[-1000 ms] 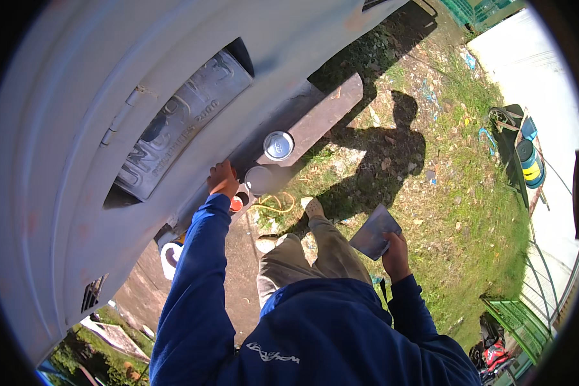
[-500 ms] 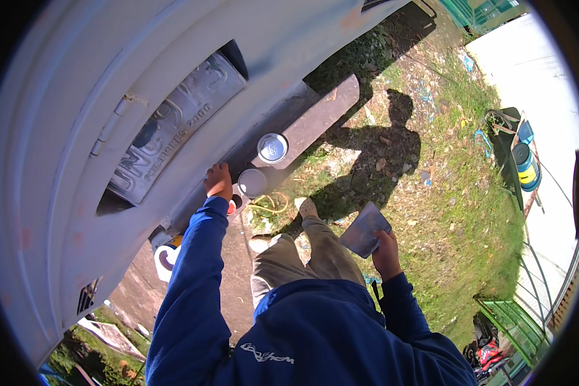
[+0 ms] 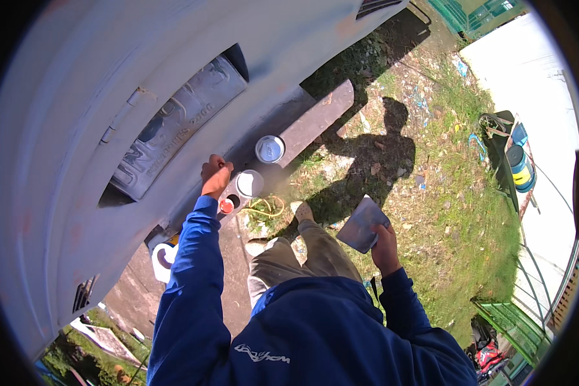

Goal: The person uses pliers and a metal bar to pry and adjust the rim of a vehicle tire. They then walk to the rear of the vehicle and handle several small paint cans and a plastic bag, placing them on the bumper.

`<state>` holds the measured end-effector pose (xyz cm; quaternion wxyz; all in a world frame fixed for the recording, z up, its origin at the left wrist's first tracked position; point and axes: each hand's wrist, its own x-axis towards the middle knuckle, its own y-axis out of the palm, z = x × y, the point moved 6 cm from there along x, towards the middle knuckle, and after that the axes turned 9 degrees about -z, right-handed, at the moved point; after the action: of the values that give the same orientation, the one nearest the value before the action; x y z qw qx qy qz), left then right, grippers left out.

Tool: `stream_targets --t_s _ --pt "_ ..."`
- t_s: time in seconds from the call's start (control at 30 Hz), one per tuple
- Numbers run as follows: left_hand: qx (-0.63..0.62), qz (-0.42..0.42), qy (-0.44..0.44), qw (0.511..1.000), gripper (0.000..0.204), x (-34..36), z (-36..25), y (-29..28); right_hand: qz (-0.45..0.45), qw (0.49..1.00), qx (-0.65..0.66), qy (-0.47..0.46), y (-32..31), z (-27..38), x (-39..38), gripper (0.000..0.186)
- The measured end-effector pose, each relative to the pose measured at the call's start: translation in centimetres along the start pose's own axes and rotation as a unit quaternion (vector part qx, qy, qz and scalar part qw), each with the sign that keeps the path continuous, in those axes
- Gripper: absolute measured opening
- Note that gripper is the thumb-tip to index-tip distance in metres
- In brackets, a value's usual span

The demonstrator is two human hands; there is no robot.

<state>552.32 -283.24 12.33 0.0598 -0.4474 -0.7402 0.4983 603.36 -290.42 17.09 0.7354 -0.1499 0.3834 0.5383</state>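
My left hand (image 3: 216,175) is above the brown bumper (image 3: 318,119), its fingers curled together; whatever they pinch, if anything, is too small or hidden. Just beside it stand a round can with a pale grey top (image 3: 249,184) and a small container with a red top (image 3: 226,206). Farther along the bumper is an open-looking can with a silvery-blue face and a pale rim (image 3: 270,149). Low on the right, my right hand (image 3: 385,249) grips a flat, grey, smeared rectangular sheet (image 3: 361,225) by its edge, thumb on top.
A pale vehicle body (image 3: 193,51) with a recessed number plate (image 3: 180,125) fills the left. A white jug-like container (image 3: 163,262) sits beside my left forearm. A yellow hose (image 3: 267,209) lies on the grass. A blue-and-yellow cylinder (image 3: 520,168) is by the white slab at right.
My left hand has risen a little off the bumper and its fingers have curled together. More of the red-topped container shows. My right hand still holds the grey sheet, almost unmoved.
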Motion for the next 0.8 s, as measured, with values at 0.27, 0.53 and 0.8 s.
stream_targets --t_s 0.27,0.53,0.8 --pt "-0.621 0.144 -0.153 0.755 0.016 -15.5 -5.6 -7.4 0.229 0.955 -0.163 -0.096 15.1 6.2 -5.6 0.018" --pt "-0.725 0.097 -0.153 0.664 0.04 -27.0 -4.6 -11.5 0.457 0.809 -0.335 -0.16 26.7 4.4 -14.3 0.015" --pt "-0.77 0.056 -0.103 0.628 0.044 -30.9 -3.4 -13.4 0.498 0.771 -0.358 -0.173 29.5 3.6 -18.1 0.013"
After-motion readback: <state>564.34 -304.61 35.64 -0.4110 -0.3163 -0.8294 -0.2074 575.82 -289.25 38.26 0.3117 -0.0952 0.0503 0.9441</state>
